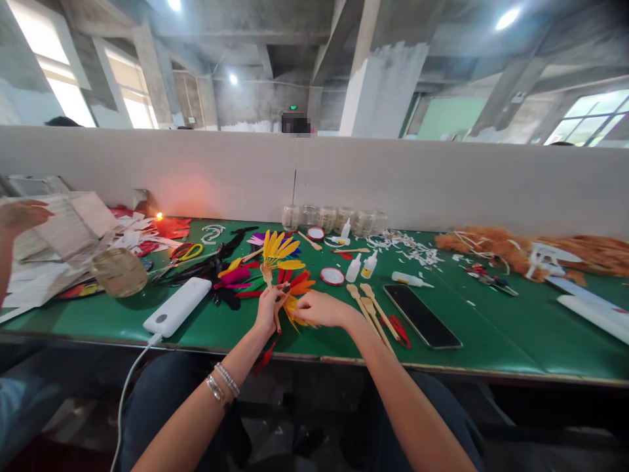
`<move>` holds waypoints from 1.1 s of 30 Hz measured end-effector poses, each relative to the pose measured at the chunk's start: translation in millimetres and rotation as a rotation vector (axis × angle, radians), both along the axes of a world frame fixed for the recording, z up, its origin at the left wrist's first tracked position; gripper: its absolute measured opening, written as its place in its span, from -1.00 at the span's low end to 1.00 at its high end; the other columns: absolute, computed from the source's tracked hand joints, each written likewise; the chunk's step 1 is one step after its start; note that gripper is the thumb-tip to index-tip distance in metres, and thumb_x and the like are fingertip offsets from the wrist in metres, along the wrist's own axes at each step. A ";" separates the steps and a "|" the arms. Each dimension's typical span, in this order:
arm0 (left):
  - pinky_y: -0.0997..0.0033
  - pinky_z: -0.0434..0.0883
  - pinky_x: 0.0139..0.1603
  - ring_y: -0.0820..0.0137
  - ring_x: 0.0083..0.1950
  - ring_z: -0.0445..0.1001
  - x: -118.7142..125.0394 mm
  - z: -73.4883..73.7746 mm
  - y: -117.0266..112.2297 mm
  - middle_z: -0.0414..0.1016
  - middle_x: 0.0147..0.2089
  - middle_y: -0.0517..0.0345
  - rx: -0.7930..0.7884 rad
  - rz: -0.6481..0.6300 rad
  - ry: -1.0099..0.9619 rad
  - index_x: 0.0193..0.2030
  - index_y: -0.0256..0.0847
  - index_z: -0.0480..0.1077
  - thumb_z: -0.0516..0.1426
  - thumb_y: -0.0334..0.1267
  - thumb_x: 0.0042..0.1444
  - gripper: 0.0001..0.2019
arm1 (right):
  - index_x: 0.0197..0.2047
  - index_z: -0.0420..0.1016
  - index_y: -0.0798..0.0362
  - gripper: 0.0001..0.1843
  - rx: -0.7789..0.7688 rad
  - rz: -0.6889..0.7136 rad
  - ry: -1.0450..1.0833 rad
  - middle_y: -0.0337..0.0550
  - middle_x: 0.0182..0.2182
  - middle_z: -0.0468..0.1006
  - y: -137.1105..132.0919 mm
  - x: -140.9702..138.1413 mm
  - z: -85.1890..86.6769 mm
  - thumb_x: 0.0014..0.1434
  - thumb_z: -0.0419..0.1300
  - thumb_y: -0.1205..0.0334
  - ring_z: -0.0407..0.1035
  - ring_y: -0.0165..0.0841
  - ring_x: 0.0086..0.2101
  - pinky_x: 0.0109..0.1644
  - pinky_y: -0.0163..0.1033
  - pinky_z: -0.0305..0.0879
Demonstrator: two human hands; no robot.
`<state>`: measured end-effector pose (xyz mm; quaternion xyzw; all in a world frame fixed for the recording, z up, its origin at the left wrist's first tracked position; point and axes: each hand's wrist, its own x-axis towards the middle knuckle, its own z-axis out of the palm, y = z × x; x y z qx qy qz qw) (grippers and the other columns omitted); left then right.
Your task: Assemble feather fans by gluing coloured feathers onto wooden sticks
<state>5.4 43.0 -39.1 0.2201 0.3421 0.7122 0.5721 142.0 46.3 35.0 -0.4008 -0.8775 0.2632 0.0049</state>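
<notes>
Head view: left grip [270, 309] pinching the wooden stick [268, 278] of a yellow feather fan [280, 252], held over the green table [491, 341]. Right grip [322, 309] pressed together on red-orange feathers [301, 287], just beside the stick.

The feathered stick [273, 265] is resting in the left hand [269, 309], with the right hand [319, 309] just beside it, both above the front of the bench [491, 344]. A power bank [177, 307] is lying to their left, a phone [421, 316] to their right. Glue bottles [361, 265] are standing behind the phone, leftward, and glass jars [334, 220] are sitting behind those, against a partition [393, 177]. Stacked papers [54, 246] are lying at the bench's left end, fur [491, 248] toward its right end.
</notes>
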 end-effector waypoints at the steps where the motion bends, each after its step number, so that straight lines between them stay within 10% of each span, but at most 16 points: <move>1: 0.19 0.31 0.00 0.19 -0.01 0.37 -0.2 -0.5 0.4 0.44 -0.39 0.11 -0.002 0.003 0.004 -0.63 -0.27 0.29 0.15 -0.35 -0.40 -0.89 | -0.68 0.15 0.10 -0.66 0.003 -0.002 0.028 -0.30 -0.72 0.22 0.4 1.6 0.6 0.05 -0.01 0.17 0.03 -0.54 -0.65 -0.55 -0.34 -0.12; 17: 0.28 0.41 -0.16 0.24 -0.24 0.53 3.0 12.6 -6.4 0.50 -0.46 0.15 0.151 -0.018 0.182 -0.58 -0.17 -0.06 0.33 -0.14 -0.30 -0.46 | -0.67 0.14 0.08 -0.49 -0.166 -0.020 0.310 -0.34 -0.72 0.17 17.5 34.5 8.5 0.09 0.00 -0.15 0.06 -0.52 -0.62 -0.50 -0.34 -0.02; 33: 0.16 0.38 -0.03 0.27 -0.17 0.51 -24.3 14.3 9.0 0.49 -0.39 0.16 0.285 0.069 0.402 -0.51 -0.14 -0.05 0.19 -0.09 -0.06 -0.58 | -0.65 0.26 0.09 -0.56 -0.162 -0.174 0.597 -0.32 -0.73 0.22 19.8 80.4 30.6 0.03 0.12 -0.08 0.12 -0.50 -0.63 -0.48 -0.30 0.04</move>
